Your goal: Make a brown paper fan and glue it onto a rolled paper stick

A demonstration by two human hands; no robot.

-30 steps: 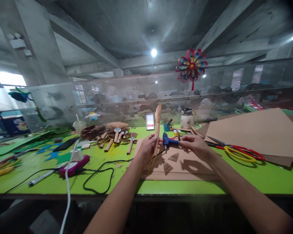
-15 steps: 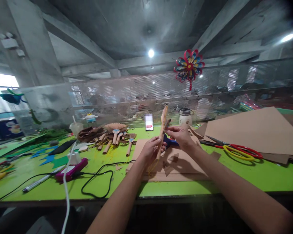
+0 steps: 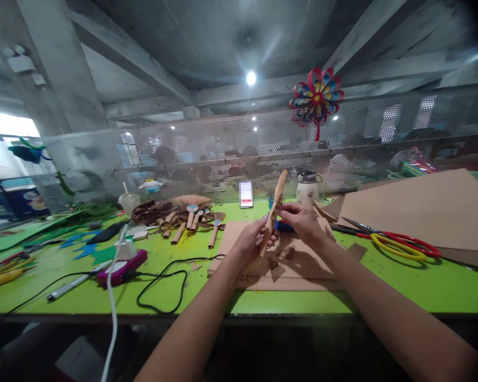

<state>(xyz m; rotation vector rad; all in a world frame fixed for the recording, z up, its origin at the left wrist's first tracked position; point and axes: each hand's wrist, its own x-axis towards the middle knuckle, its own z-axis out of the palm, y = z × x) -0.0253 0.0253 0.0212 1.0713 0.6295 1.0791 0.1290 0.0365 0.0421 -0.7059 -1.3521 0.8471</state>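
Observation:
My left hand (image 3: 252, 240) is closed around the rolled cardboard handle of a small brown paper fan (image 3: 279, 187), which is tilted with its top leaning right. With thumb and finger pinched together, my right hand (image 3: 302, 220) presses a small brown paper piece (image 3: 274, 210) against the fan just above the handle; the fingers partly hide it. Behind the hands, a blue glue gun (image 3: 286, 226) shows only in part. Scraps of brown corrugated paper (image 3: 276, 271) lie below on a cardboard sheet (image 3: 313, 270). Yellow thread hangs near the handle's lower end.
Several similar fans (image 3: 191, 206) lie to the left. Scissors (image 3: 398, 245) rest at right beside large cardboard sheets (image 3: 418, 212). A purple power strip (image 3: 121, 269) with cables sits at left. A phone (image 3: 246, 194) and a lidded bottle (image 3: 307, 187) stand at the back.
My right hand has moved left from beside the glue gun, bringing the paper piece onto the fan. The fan has shifted right and tilted more in my left hand.

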